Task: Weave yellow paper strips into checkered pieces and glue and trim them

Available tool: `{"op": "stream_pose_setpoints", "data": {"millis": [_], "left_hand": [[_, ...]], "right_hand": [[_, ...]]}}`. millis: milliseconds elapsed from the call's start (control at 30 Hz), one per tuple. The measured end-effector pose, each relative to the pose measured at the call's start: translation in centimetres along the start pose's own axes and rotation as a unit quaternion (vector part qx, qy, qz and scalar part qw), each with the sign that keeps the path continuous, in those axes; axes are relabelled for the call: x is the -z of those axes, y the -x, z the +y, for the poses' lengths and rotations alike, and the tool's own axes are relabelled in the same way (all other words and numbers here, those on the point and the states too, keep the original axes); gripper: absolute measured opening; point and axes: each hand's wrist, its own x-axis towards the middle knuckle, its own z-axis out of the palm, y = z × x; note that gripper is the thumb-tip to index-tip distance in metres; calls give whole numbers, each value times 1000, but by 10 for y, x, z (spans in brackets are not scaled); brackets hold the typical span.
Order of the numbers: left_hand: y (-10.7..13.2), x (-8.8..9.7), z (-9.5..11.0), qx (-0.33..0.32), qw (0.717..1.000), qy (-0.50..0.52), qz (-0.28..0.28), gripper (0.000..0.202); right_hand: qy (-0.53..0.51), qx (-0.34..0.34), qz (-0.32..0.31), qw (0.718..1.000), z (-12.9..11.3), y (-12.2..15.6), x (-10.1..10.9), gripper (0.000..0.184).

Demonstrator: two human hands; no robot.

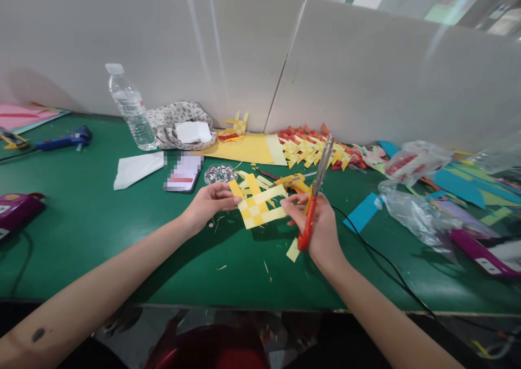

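Note:
A woven paper piece [254, 209] in two yellows, with loose strip ends fanning out, is held above the table. My left hand [214, 203] pinches its left edge between thumb and fingers. Red-handled scissors [311, 217] rest in my right hand [323, 225], blades pointing up and away from the paper. The thumb and fingertips of that hand also touch a pale strip end on the right. Just behind lies a yellow glue gun [293, 182], partly hidden by the hand. A clear dish of small shiny gems [221, 175] sits beyond the left hand.
A water bottle [132, 111], a patterned cloth [179, 120] and a phone [184, 172] stand or lie at left. Finished-looking woven yellow pieces [311, 151] line the partition. Plastic bags [417, 160] and blue paper [364, 211] lie right; a black cable [385, 260] crosses the green table [195, 279].

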Motion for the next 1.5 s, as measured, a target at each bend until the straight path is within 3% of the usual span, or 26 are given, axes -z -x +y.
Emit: {"op": "stream_pose_setpoints", "data": {"millis": [133,233,467,733,1033,1500], "left_hand": [[-1,0,1,-29,999,-18,2,26],[-2,-5,5,-47,998,-36,4,24],[-8,-32,22,-57,998,-23,5,20],[-13,-54,19,-67,997,31,-9,15],[-9,-50,13,-87,996,13,0,15],[-6,-44,10,-67,998,19,-8,15]], "right_hand": [[152,45,22,987,-6,3,3,33],[261,56,-8,964,-10,8,2,36],[416,84,-39,905,-9,11,-2,45],[414,91,-50,904,-5,6,1,44],[394,98,-58,912,-2,6,-1,44],[370,105,-81,920,-4,9,-2,38]]}}
